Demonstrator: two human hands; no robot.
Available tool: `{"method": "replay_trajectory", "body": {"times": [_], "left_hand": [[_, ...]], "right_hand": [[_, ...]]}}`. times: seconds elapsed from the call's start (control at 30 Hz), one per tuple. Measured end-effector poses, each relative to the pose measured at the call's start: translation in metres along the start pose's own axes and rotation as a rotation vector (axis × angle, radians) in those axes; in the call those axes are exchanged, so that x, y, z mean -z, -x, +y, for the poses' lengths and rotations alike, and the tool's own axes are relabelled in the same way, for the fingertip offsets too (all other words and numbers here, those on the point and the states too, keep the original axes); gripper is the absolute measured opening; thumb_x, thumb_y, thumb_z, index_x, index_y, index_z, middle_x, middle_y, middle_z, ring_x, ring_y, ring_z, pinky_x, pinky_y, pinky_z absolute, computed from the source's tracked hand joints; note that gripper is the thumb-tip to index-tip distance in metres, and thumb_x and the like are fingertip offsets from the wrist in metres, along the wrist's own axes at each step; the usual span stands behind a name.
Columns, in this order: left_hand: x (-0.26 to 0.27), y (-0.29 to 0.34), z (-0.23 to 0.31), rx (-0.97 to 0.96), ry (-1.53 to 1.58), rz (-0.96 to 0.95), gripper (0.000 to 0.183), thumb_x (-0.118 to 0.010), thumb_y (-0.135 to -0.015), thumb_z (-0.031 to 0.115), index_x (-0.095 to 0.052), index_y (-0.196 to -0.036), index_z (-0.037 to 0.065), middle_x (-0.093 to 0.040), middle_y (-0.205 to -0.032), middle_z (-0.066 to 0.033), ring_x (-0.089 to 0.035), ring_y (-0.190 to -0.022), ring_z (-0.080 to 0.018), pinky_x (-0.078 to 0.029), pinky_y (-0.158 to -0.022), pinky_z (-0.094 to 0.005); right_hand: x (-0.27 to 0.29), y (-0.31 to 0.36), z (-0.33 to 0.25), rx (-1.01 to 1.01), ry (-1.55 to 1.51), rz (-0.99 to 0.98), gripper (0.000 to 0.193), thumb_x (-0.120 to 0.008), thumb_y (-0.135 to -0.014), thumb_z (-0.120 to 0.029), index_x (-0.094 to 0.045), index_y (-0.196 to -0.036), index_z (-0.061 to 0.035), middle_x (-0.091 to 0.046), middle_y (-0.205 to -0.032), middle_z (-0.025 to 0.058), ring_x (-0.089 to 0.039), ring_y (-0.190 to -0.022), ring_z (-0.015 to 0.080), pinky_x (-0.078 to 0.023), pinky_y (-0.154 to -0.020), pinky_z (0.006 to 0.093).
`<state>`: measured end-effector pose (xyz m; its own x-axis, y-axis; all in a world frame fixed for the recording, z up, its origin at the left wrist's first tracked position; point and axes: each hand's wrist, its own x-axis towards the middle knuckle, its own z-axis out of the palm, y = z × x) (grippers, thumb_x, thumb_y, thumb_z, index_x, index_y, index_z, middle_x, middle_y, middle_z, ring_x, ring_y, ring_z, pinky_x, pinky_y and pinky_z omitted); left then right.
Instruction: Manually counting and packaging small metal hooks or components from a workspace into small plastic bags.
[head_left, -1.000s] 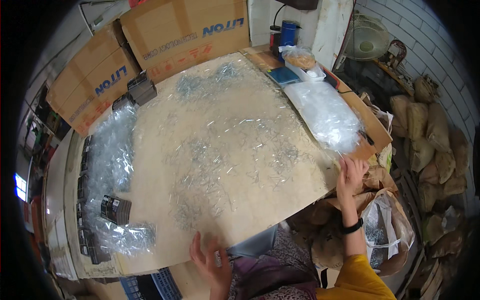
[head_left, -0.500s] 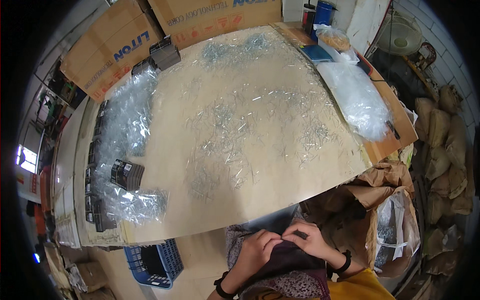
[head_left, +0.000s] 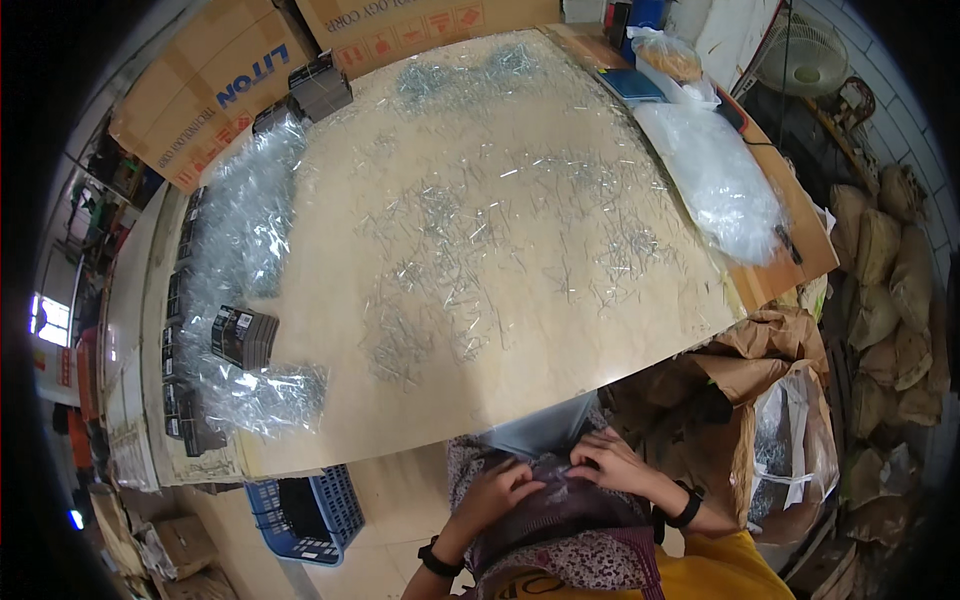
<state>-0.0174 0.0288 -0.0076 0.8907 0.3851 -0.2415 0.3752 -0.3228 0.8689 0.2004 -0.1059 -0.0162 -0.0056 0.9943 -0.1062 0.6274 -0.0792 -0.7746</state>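
Over my lap, at the table's near edge, my left hand (head_left: pixel 508 490) and my right hand (head_left: pixel 608 462) face each other with fingers bent. Between them, against the dark apron, shows a thin piece of clear plastic film (head_left: pixel 552 470), its shape hard to make out. Both hands pinch at its sides. Just beyond the fingers a smooth grey translucent sheet (head_left: pixel 540 428) slopes down from the table edge. Many thin shiny metal pins (head_left: pixel 435 230) lie scattered over the pale wooden tabletop (head_left: pixel 330 250).
Clear plastic bags (head_left: pixel 240 230) and small stacks of dark printed cards (head_left: pixel 244 337) line the table's left side. Cardboard boxes (head_left: pixel 205 95) stand behind. More clear bags (head_left: pixel 710 185) lie at right. Below are a blue basket (head_left: pixel 307 515) and a paper sack (head_left: pixel 785 440).
My hands have drawn apart from fingertips nearly touching, and clear film now shows between them. The grey sheet shows more broadly. The whole view has shifted slightly.
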Motion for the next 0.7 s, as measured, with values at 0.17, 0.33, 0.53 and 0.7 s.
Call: {"method": "replay_trajectory", "body": {"times": [0.17,0.33,0.53,0.7], "left_hand": [[-0.023,-0.009,-0.022,-0.086,-0.181,0.333,0.021,-0.072,-0.085,0.021,-0.062,-0.092,0.004,-0.064,-0.084,-0.0098,-0.066,-0.072,-0.0299,-0.052,-0.062,-0.0376],[-0.035,-0.009,-0.028,-0.029,-0.053,0.312,0.019,-0.071,-0.085,0.018,-0.063,-0.094,0.004,-0.066,-0.087,-0.0129,-0.069,-0.078,-0.0323,-0.053,-0.063,-0.0395],[-0.032,0.001,-0.043,-0.125,-0.159,0.104,0.015,-0.068,-0.087,0.013,-0.064,-0.098,0.003,-0.068,-0.093,-0.0131,-0.069,-0.082,-0.0320,-0.054,-0.068,-0.0372],[-0.021,-0.002,-0.015,-0.094,0.114,0.032,0.015,-0.066,-0.089,0.011,-0.064,-0.101,0.001,-0.067,-0.091,-0.0118,-0.069,-0.085,-0.0274,-0.054,-0.073,-0.0326]], "right_hand": [[-0.033,-0.005,0.015,-0.102,-0.010,0.217,0.019,-0.067,-0.088,-0.018,-0.055,-0.097,-0.0074,-0.059,-0.086,0.0081,-0.057,-0.085,0.0285,-0.036,-0.082,0.0387],[-0.028,-0.012,0.016,-0.192,-0.093,0.438,0.022,-0.073,-0.083,-0.016,-0.055,-0.090,-0.0053,-0.059,-0.078,0.0102,-0.055,-0.076,0.0312,-0.036,-0.080,0.0384],[-0.012,0.003,0.002,-0.077,-0.051,0.132,0.020,-0.073,-0.083,-0.017,-0.062,-0.094,-0.0043,-0.068,-0.090,0.0113,-0.065,-0.090,0.0313,-0.047,-0.085,0.0384],[-0.013,0.010,0.001,-0.118,-0.381,0.017,0.020,-0.064,-0.087,-0.004,-0.064,-0.107,-0.0035,-0.068,-0.096,0.0131,-0.066,-0.091,0.0296,-0.051,-0.078,0.0352]]}}
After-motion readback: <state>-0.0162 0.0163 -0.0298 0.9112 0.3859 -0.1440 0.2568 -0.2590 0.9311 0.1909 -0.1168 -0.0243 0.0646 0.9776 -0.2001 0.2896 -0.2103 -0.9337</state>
